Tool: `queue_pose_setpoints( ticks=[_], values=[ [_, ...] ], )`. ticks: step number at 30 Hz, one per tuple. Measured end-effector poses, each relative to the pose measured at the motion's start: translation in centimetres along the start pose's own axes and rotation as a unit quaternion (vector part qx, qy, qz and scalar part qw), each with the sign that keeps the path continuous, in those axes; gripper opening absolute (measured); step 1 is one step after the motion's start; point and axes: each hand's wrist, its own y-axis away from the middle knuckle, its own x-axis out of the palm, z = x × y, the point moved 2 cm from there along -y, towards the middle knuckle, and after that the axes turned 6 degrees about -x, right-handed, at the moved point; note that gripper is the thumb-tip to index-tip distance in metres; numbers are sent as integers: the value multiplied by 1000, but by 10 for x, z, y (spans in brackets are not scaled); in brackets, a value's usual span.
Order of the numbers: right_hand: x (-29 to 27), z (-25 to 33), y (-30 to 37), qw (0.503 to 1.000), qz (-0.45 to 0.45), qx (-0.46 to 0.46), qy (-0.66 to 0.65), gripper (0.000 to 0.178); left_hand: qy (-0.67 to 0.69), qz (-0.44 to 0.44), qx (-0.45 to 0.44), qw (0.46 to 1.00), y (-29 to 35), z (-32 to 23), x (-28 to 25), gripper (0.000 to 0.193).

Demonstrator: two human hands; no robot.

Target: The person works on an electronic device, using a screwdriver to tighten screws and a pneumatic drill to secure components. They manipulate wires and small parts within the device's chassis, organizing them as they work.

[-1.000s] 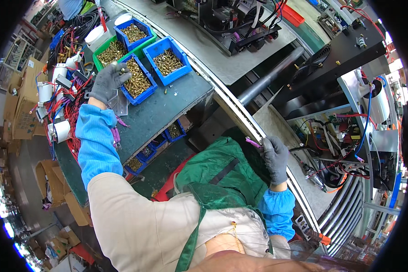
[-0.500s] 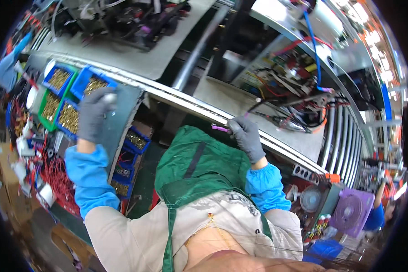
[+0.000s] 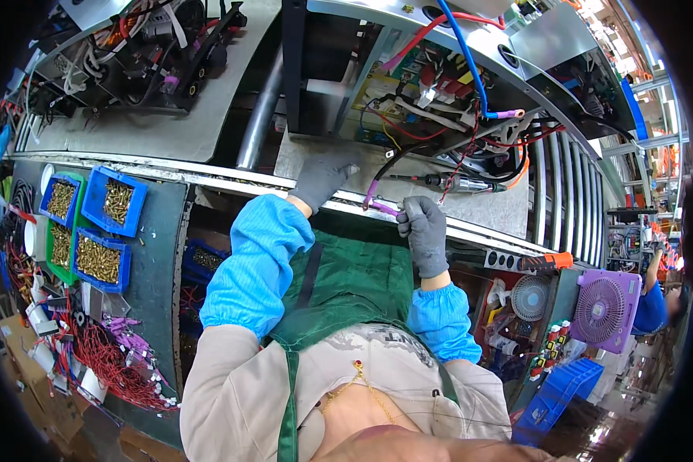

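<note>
My left hand (image 3: 323,182), in a grey glove, is over the edge of the metal bench, left of a black cable with a purple sleeve (image 3: 372,191). Its fingers are closed, and a small bright spot shows at their tips; what they hold is too small to name. My right hand (image 3: 425,235), also gloved, is closed on a purple-sleeved cable end (image 3: 385,208) in front of the open metal cabinet (image 3: 339,100). A power screwdriver (image 3: 466,183) lies on the bench beyond my right hand.
On the left, blue bins (image 3: 100,260) and a green bin (image 3: 59,254) hold brass-coloured fasteners. Red wire bundles (image 3: 119,362) lie nearer. A blue cable (image 3: 477,77) hangs from the cabinet top. Rollers (image 3: 566,192) run on the right. A purple fan (image 3: 604,312) stands beyond them.
My left hand has moved right from the fastener bins to the bench edge near the purple-sleeved cable. My right hand stays closed on the cable end. The view has shifted.
</note>
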Motion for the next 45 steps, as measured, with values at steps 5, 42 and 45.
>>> queue_pose_setpoints(
  ticks=[5, 42, 45],
  values=[
    [10, 12, -1, 1000, -8, -17, 10, 19, 235, 62, -218, 945, 10, -10, -22, 31],
    [71, 11, -24, 878, 265, -218, 334, 24, 297, 27, -259, 919, 88, -19, -45, 21],
    [75, 12, -50, 834, 171, -311, 422, 20, 344, 8, -306, 888, 90, -13, -51, 22]
  ],
)
